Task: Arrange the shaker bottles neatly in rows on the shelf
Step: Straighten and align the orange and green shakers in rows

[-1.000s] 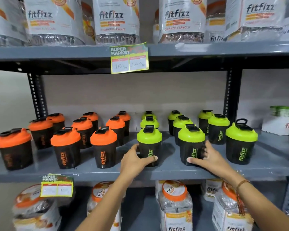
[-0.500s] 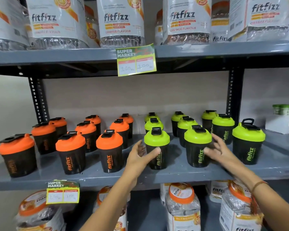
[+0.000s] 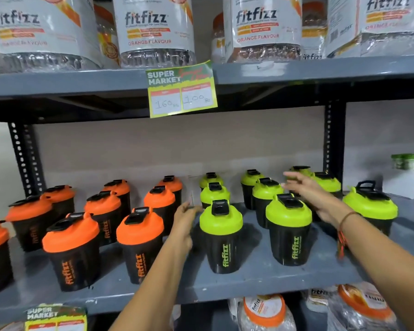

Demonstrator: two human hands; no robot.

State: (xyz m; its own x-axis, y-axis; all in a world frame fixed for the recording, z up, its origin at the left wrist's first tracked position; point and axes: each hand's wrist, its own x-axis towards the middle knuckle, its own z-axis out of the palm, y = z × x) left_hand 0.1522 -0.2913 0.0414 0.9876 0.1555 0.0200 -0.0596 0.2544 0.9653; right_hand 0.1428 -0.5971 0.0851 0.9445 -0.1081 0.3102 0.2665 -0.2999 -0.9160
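Observation:
Black shaker bottles stand in rows on the grey shelf [image 3: 249,280]. Several with orange lids [image 3: 139,237] fill the left half, several with green lids [image 3: 221,235] the right half. My left hand [image 3: 184,220] hangs open in the gap between the orange and green groups, just left of the front green bottle, touching nothing. My right hand [image 3: 311,194] reaches with spread fingers above the second green column, over the front bottle [image 3: 288,225] and toward the back bottles. It holds nothing. A green-lidded bottle [image 3: 371,209] stands alone at the right.
An upper shelf [image 3: 296,72] carries large fitfizz jars, with a price tag [image 3: 181,90] hanging from its edge. Black uprights [image 3: 334,139] frame the bay. A white box [image 3: 409,180] sits at far right. More jars [image 3: 263,311] fill the shelf below.
Both hands let go of the two front green bottles and lifted away. The left moved into the gap, the right rose toward the back rows. The camera came closer.

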